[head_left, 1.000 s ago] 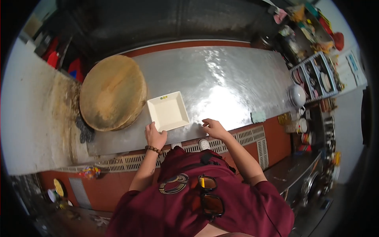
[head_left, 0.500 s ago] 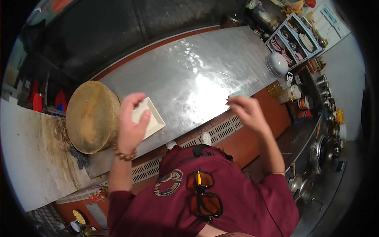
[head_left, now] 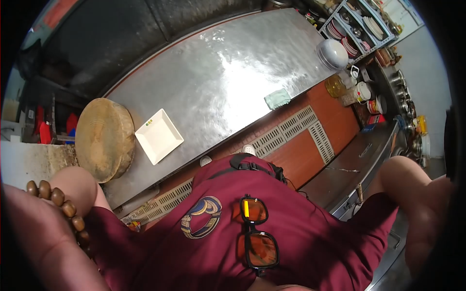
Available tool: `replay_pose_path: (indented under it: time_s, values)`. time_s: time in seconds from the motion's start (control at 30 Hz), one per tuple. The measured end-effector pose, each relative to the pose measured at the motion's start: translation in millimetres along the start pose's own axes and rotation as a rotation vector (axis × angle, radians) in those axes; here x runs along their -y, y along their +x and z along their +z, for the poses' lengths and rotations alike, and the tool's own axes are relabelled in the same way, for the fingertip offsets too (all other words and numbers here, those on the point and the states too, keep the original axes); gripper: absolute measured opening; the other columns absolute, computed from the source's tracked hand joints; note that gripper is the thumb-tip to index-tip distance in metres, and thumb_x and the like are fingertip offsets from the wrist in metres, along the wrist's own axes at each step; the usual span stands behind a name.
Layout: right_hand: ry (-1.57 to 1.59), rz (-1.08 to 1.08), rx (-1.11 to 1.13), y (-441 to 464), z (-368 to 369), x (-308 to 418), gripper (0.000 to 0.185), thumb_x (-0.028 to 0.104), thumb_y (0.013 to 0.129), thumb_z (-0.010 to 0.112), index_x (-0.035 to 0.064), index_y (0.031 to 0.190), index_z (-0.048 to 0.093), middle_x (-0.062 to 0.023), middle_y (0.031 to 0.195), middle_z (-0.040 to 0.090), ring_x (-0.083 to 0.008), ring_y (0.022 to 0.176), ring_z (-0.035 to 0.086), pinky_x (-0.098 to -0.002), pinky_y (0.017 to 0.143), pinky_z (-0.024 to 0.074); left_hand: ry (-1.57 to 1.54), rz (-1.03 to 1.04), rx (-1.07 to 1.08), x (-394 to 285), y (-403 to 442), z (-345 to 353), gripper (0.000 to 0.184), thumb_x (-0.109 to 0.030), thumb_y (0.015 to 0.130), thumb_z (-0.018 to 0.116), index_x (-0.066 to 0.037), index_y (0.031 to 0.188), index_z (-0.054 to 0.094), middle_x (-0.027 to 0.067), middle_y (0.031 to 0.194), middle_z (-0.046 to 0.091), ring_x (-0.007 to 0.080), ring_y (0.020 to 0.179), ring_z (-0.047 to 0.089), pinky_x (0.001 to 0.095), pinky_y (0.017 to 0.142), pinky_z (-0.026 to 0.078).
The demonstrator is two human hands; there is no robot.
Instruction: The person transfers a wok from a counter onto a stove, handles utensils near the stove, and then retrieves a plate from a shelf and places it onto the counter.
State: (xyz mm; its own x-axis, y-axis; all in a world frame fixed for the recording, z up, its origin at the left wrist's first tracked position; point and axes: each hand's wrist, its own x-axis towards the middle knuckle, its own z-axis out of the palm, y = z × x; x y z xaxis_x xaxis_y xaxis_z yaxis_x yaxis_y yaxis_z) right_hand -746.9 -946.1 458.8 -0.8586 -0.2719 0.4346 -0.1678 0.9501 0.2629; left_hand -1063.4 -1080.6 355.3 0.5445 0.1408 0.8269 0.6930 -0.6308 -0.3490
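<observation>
My left hand (head_left: pixel 41 237) is raised close to the camera at the left edge, with a brown wooden bead bracelet (head_left: pixel 68 208) at the wrist; its fingers lie outside the picture. At the right edge only my bent right arm (head_left: pixel 422 203) shows, lifted near the camera, and the hand itself is out of sight. A cream square plate (head_left: pixel 159 137) with a small green-yellow mark sits on the steel table (head_left: pixel 208 87). Near the table's front edge lies a folded pale green cloth (head_left: pixel 277 99). Neither hand touches the plate or the cloth.
A thick round wooden chopping block (head_left: pixel 104 139) stands left of the plate. Toward the far right are a pale bowl (head_left: pixel 332 54), a rack of dishes (head_left: pixel 359 29) and several jars and tubs. Sunglasses (head_left: pixel 255 233) hang on my maroon shirt. Drain grates (head_left: pixel 284 135) cross the red floor.
Both hands have risen from above the table toward the camera, the left away from the plate, the right away from the cloth. Plate and cloth are now fully uncovered.
</observation>
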Motion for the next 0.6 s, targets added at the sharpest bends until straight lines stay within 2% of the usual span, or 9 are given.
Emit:
replay_pose_path:
  time_s: [0.17,0.6]
  values:
    - [0.002,-0.114,0.031,-8.0,4.2,-2.5,0.048,0.036,0.093,0.048,-0.004,0.12,0.042,-0.0073,0.085,0.054,-0.0155,0.071,0.05,-0.0286,0.063,0.0429,0.03,0.061,0.037,0.4,13.9,3.1,0.046,-0.036,0.091,0.059,0.003,0.117,0.058,0.0214,0.11,0.062,0.0283,0.095,0.06,0.0378,0.086,0.049]
    - [-0.002,-0.161,0.004,-31.9,23.7,-11.2,0.044,0.03,0.092,0.05,-0.0042,0.119,0.045,-0.0084,0.087,0.055,-0.0162,0.073,0.052,-0.0285,0.064,0.0435,0.142,0.091,0.103,-3.1,2.1,13.6,0.041,-0.034,0.092,0.058,0.002,0.113,0.059,0.0203,0.107,0.062,0.028,0.094,0.06,0.0377,0.085,0.049]
